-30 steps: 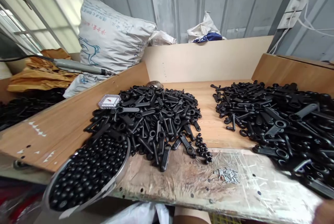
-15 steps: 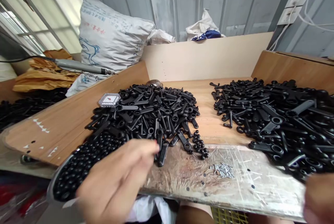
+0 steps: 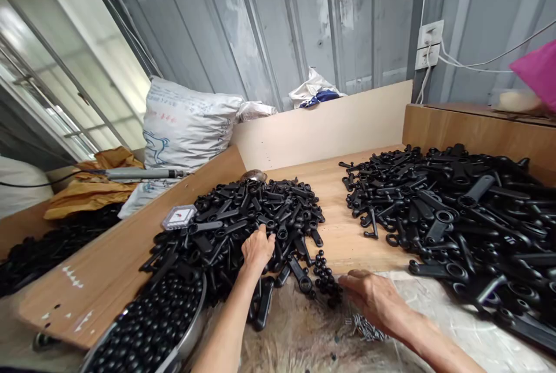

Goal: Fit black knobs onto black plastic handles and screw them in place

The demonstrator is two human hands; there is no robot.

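Observation:
My left hand (image 3: pixel 257 248) rests on the near edge of the left pile of black ring-ended plastic arms (image 3: pixel 243 216), its fingers curled down into the parts; what they grip is hidden. My right hand (image 3: pixel 373 297) lies low on the bench with fingers stretched towards a small cluster of black balls (image 3: pixel 325 277), covering most of a little heap of metal pins (image 3: pixel 367 329). A metal bowl (image 3: pixel 191 335) full of black balls stands at the lower left, beside my left forearm.
A larger pile of black arms (image 3: pixel 452 216) fills the right of the wooden bench (image 3: pixel 343 228). A small white-lidded box (image 3: pixel 179 216) sits on the left pile. A white sack (image 3: pixel 186 124), a corded tool (image 3: pixel 139 174) and a wall socket (image 3: pixel 428 43) lie behind.
Both hands have come forward onto the bench: the left has landed on the left pile, the right has reached the balls and pins. The camera has tilted up.

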